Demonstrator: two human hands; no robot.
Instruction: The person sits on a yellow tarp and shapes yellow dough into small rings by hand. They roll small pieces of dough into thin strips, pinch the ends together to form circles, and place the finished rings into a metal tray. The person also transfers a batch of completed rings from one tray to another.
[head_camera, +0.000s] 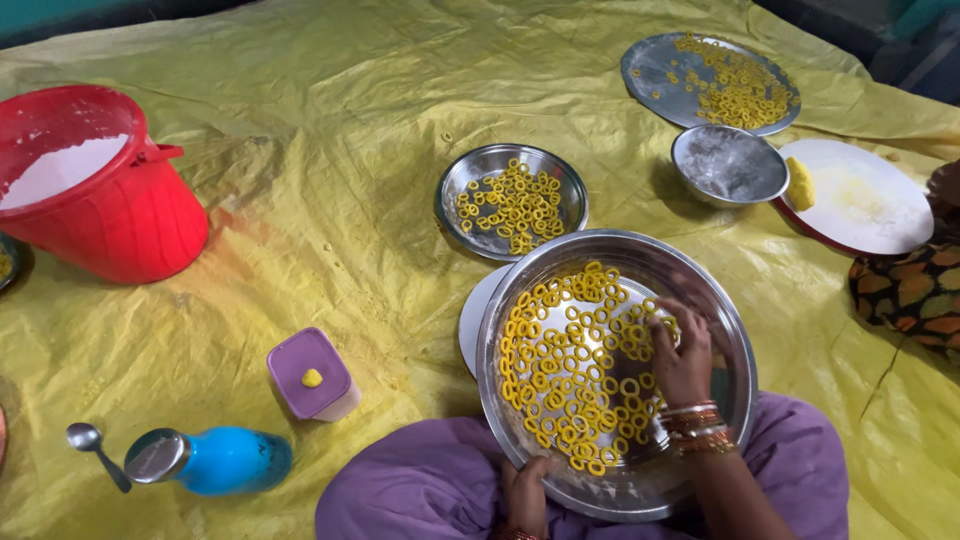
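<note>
1. Right hand (682, 358): reaches from the near right into the large steel plate (700, 290), palm down, fingers bent and drawn together onto the yellow dough rings (570, 370) at the plate's right side. Whether a ring is pinched between the fingertips cannot be told. Bangles (695, 425) circle the wrist.
2. Left hand (525, 492): at the near edge of the frame, fingers closed on the near rim of the large steel plate, steadying it.
3. Large steel plate: rests over the person's lap, clad in purple cloth (420, 490), tilted slightly toward the camera. The rings lie in one flat layer, packed on the left and centre, with bare metal along the far right and near rim.
4. A white disc (472, 315) shows from under the plate's left rim.
5. Small steel plate (455, 185): just beyond the large one, holding more rings.
6. Far right: a flat steel tray (645, 70) with rings, a steel bowl (730, 165) and a white plate (880, 210) carrying a yellow dough lump (799, 184).
7. Left: a red bucket (120, 215) of white flour, well apart from the hands.
8. Near left: a purple-lidded box (300, 375), a blue bottle (225, 460) lying on its side, and a spoon (95, 450).
9. All items lie on a yellow sheet (330, 130) on the floor; open sheet lies between the bucket and the plates.
</note>
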